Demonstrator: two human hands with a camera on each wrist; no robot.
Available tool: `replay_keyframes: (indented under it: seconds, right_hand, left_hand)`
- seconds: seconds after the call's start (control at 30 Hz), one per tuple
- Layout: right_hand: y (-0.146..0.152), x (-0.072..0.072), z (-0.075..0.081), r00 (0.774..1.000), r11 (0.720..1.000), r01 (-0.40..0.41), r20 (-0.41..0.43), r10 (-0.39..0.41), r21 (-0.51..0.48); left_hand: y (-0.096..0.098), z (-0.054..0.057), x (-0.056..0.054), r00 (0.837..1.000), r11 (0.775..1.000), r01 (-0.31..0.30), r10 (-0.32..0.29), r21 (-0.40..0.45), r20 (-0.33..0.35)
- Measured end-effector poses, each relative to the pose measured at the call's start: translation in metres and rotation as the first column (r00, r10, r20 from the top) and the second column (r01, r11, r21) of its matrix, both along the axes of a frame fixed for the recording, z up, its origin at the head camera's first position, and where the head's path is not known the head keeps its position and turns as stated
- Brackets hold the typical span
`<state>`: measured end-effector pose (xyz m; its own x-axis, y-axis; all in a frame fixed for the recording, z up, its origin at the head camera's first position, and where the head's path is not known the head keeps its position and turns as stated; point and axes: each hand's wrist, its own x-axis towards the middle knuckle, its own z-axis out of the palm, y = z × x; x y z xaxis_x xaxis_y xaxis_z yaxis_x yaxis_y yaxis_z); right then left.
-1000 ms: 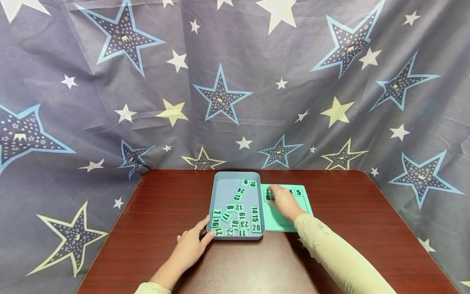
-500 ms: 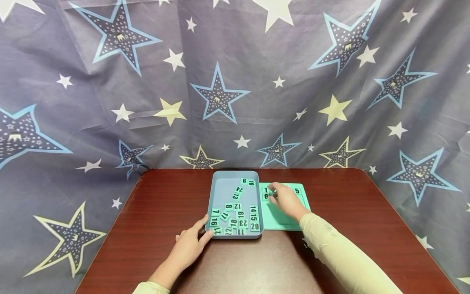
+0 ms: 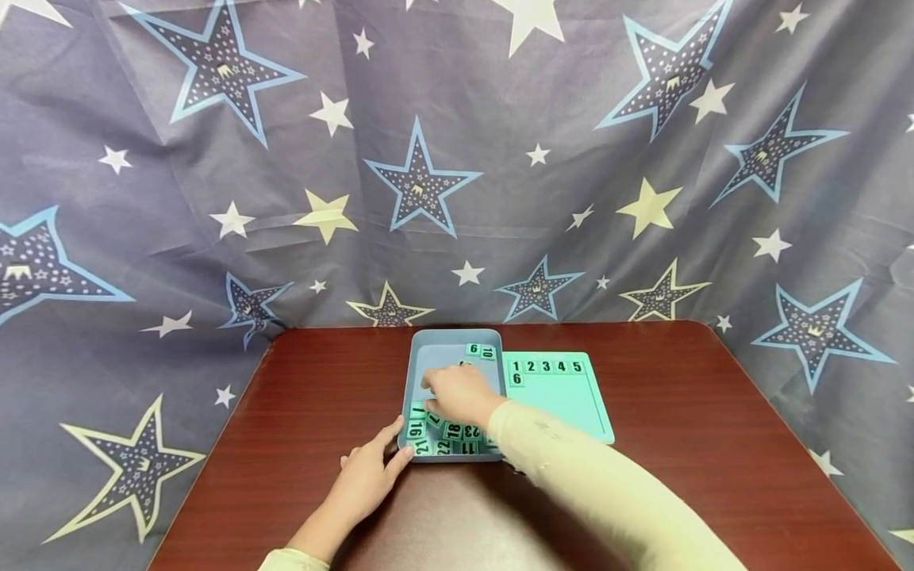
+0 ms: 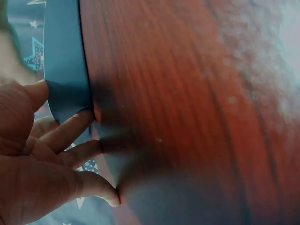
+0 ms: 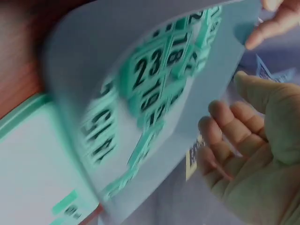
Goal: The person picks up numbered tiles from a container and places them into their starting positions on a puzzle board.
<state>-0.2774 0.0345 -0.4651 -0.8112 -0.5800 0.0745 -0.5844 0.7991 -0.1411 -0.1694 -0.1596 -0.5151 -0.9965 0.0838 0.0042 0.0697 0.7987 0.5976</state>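
Note:
My left hand [image 3: 366, 476] grips the near left corner of a blue-grey tray [image 3: 421, 365]; in the left wrist view, the thumb lies at the rim and the fingertips [image 4: 84, 115] are low against the wall. Over the middle of the tray is my right hand [image 3: 460, 392], hiding some of the green number tiles [image 3: 453, 431] in it. The right wrist view shows the fingers [image 5: 229, 122] loosely bent, with nothing between them. Beside the tray lies a green board [image 3: 564, 404], with tiles 1 to 5 in its top row and a 6 tile [image 3: 517, 379] below the 1.
All of this sits on a red-brown wooden table [image 3: 678, 444]. A grey curtain [image 3: 300, 159] with star prints hangs behind the table's far edge. Tiles 9 or 6 and 10 [image 3: 488, 352] lie at the tray's far right.
My right hand has left the board and moved left over the tray, uncovering the row of tiles 1 to 5. The left hand stays at the tray corner.

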Motion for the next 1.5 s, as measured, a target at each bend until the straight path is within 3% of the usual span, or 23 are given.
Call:
replay_keyframes:
  seconds: [0.23, 0.47, 0.53, 0.8, 0.97, 1.1, 1.23, 1.37, 1.5]
  right_hand:
    - [-0.035, -0.008, -0.022, 0.981, 0.97, 0.194, -0.007, -0.195, 0.148]
    - [-0.05, -0.006, -0.032, 0.959, 0.926, 0.283, -0.062, -0.276, 0.249]
    - [-0.052, -0.007, -0.033, 0.956, 0.922, 0.294, -0.061, -0.289, 0.252]
    - [-0.048, -0.009, -0.032, 0.968, 0.952, 0.248, -0.022, -0.249, 0.18]
    - [-0.046, -0.009, -0.033, 0.967, 0.951, 0.254, -0.042, -0.251, 0.178]
    - [-0.041, -0.006, -0.032, 0.975, 0.971, 0.22, -0.051, -0.216, 0.091]
    - [-0.025, -0.003, -0.022, 0.992, 0.991, 0.118, -0.042, -0.121, -0.069]
    - [0.01, -0.001, -0.007, 0.998, 0.973, 0.018, -0.049, -0.03, -0.232]
    - [0.068, -0.003, 0.0, 0.994, 0.946, 0.006, -0.104, -0.042, -0.323]
  left_hand:
    - [0.002, 0.0, -0.001, 1.0, 1.0, 0.006, -0.006, 0.01, 0.009]
    - [-0.001, -0.001, 0.0, 1.0, 1.0, -0.008, 0.008, 0.006, 0.014]
    - [-0.001, -0.001, 0.0, 1.0, 1.0, -0.007, 0.007, 0.004, 0.014]
    - [0.0, -0.002, 0.0, 1.0, 1.0, -0.01, 0.01, -0.004, 0.013]
    - [0.0, 0.0, 0.0, 1.0, 1.0, -0.004, 0.004, -0.004, 0.006]
    - [0.001, 0.0, 0.0, 1.0, 1.0, 0.0, 0.0, -0.002, 0.002]
    - [0.001, -0.001, 0.0, 1.0, 1.0, -0.007, 0.007, 0.0, 0.007]
    - [0.001, -0.003, 0.0, 1.0, 1.0, -0.006, 0.006, 0.001, 0.004]
    - [0.0, -0.002, 0.001, 1.0, 1.0, -0.013, 0.013, 0.006, 0.007]
